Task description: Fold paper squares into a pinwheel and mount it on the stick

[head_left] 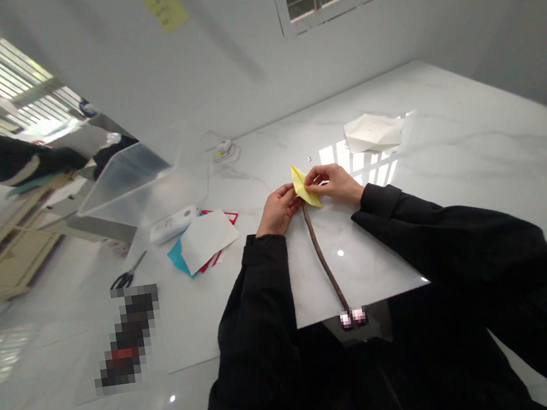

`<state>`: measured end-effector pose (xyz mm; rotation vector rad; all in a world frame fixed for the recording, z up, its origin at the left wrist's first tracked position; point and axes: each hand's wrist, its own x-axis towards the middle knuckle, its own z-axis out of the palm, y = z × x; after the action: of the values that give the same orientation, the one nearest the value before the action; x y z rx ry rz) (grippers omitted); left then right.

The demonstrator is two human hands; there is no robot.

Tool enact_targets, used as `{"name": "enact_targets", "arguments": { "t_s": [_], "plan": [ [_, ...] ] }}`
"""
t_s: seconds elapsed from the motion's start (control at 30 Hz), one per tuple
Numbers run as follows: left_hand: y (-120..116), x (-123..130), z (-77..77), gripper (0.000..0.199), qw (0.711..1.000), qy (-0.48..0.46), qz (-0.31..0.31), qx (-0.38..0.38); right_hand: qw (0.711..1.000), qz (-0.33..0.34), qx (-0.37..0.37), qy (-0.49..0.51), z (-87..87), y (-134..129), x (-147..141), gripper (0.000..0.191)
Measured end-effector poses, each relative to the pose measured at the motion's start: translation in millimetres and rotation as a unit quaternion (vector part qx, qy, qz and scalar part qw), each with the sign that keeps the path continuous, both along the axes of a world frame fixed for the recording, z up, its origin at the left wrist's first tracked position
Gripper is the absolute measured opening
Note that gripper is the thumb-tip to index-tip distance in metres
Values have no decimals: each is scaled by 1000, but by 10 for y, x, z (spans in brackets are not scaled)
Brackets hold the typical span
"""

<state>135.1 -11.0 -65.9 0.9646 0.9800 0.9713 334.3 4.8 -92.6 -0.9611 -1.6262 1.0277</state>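
Note:
A piece of folded yellow paper is pinched between my two hands, above the white marble table. My left hand grips its lower left side, close to the top of a thin brown twig. My right hand presses its fingertips on the right side of the fold. The twig runs from under the paper toward the table's near edge, and its top end is hidden by the paper and my fingers.
To the left lie black-handled scissors, a white sheet over blue and red paper, a white device and a clear plastic box. A pixelated object lies nearby. A white sheet lies farther back. A person's black sleeve shows far left.

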Motion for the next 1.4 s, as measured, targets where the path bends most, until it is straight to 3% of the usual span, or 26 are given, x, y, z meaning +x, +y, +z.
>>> {"name": "enact_targets", "arguments": {
  "t_s": [0.63, 0.93, 1.17, 1.27, 1.4],
  "plan": [
    [17, -6, -32, 35, 1000, -18, 0, 12, 999, -15, 6, 49, 60, -32, -22, 24],
    [55, 1, -21, 25, 996, -22, 81, 11, 995, -57, -20, 79, 91, 53, 110, 22],
    [49, -23, -8, 32, 993, -1, 120, 17, 982, -109, -74, 139, 90, 125, 190, 24],
    [26, -26, 8, 32, 992, -2, 122, 20, 987, -123, -50, 88, 73, 154, 250, 24],
    [20, -37, 17, 31, 990, 8, 140, 30, 978, -187, 43, -81, 33, 222, 427, 10]
  ]
}}
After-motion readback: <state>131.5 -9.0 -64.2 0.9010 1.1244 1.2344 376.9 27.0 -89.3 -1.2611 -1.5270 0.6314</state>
